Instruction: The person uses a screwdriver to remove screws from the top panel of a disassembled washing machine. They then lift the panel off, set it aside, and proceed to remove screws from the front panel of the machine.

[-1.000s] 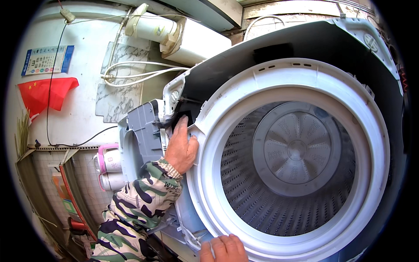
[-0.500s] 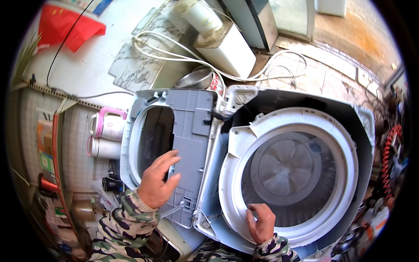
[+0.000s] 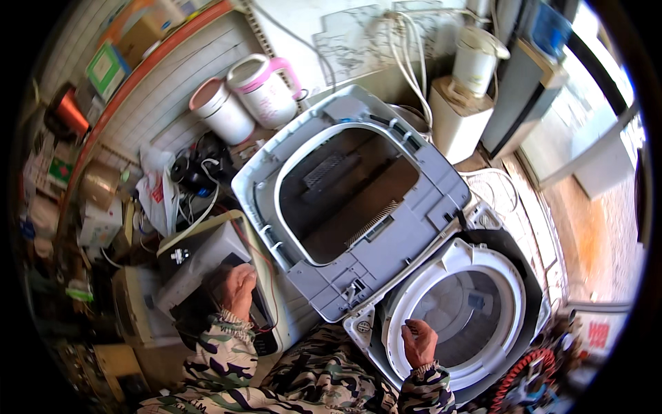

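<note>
An opened washing machine stands before me, its white tub ring [image 3: 394, 338] around a grey drum [image 3: 458, 310]. My right hand [image 3: 419, 343] rests at the near left of this ring, fingers curled over its inner edge. Tipped back to the left lies the grey top cover [image 3: 420, 224], its underside up around a dark lid window [image 3: 345, 193]. My left hand [image 3: 239, 291] is over a cream-cased appliance [image 3: 293, 314] at the lower left, beside a thin red wire [image 3: 267, 276]. Its fingers are blurred and partly lost against dark parts.
Two white-and-pink jugs [image 3: 224, 114] stand behind the cover. A white plastic bag [image 3: 157, 186] and black items [image 3: 189, 172] lie left. A shelf with a red edge [image 3: 148, 65] rises there. A red coiled hose [image 3: 517, 372] lies lower right; a white box [image 3: 458, 124] stands behind.
My view has swung left. My left hand has left the cover and moved down and left to the cream-cased appliance. My right hand stays on the tub ring.
</note>
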`<state>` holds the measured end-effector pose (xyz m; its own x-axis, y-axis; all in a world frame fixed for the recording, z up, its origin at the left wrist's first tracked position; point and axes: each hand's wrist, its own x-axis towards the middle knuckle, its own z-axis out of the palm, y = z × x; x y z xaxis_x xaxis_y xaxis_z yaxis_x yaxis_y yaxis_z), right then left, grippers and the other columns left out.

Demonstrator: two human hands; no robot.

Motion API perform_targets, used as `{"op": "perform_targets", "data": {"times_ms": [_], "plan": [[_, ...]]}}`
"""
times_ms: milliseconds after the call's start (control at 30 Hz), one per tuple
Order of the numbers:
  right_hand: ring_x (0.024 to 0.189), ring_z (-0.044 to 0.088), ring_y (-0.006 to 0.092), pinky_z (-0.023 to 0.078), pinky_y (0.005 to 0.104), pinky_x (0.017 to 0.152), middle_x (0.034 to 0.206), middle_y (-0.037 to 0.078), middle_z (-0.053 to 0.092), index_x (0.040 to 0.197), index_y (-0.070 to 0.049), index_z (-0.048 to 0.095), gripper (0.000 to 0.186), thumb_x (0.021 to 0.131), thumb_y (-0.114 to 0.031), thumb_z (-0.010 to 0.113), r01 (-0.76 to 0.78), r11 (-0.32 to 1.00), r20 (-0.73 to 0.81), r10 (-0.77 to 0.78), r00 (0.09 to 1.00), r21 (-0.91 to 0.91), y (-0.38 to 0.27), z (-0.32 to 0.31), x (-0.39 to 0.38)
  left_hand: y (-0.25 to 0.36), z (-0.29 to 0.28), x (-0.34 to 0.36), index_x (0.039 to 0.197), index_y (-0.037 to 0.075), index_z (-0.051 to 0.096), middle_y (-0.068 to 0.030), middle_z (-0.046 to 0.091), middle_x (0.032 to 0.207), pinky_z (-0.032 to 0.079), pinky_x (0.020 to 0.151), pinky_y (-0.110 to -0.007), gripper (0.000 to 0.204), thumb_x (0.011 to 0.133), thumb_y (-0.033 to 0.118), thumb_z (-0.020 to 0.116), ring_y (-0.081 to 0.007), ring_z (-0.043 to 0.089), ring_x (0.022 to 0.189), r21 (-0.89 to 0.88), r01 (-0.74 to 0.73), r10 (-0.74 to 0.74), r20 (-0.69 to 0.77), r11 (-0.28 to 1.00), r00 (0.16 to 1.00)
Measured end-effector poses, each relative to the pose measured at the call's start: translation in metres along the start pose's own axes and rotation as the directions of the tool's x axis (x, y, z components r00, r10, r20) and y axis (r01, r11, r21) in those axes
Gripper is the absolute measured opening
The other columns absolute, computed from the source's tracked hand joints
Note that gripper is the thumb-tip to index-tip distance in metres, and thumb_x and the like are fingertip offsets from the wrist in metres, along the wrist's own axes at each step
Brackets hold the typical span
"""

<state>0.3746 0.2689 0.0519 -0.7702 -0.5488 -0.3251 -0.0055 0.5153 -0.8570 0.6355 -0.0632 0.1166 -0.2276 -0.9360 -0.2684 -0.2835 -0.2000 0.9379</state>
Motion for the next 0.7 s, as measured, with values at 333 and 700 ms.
{"op": "perform_targets", "data": {"times_ms": [333,700], "plan": [[0.077,0.074,0.0253,0.057,0.0334,0.073,0.084,0.019,0.074,0.101,0.005,0.072,0.024,0.087,-0.013,0.07,0.199,0.951,0.107,-0.178,0.978,-0.237,-0.098,-0.005,0.063,-0.094,0.053,0.028,0.093,0.014,0.056,0.0049,0.05,0.091,0.037,0.074,-0.029,0.025,0.092,0.035,0.07,-0.0064,0.045,0.084,-0.17,0.325,-0.332,-0.018,0.93,0.943],[0.085,0.075,0.0241,0.057,0.0335,0.08,0.092,0.019,0.075,0.105,0.004,0.072,0.024,0.087,-0.012,0.071,0.003,0.984,0.145,0.024,0.989,-0.18,-0.097,0.012,0.041,-0.146,0.082,0.096,0.128,-0.003,0.063,-0.0127,0.066,0.124,0.048,0.094,-0.042,0.068,0.079,0.039,0.083,-0.0271,0.062,0.109,-0.256,0.557,-0.597,-0.117,0.79,0.794]]}}
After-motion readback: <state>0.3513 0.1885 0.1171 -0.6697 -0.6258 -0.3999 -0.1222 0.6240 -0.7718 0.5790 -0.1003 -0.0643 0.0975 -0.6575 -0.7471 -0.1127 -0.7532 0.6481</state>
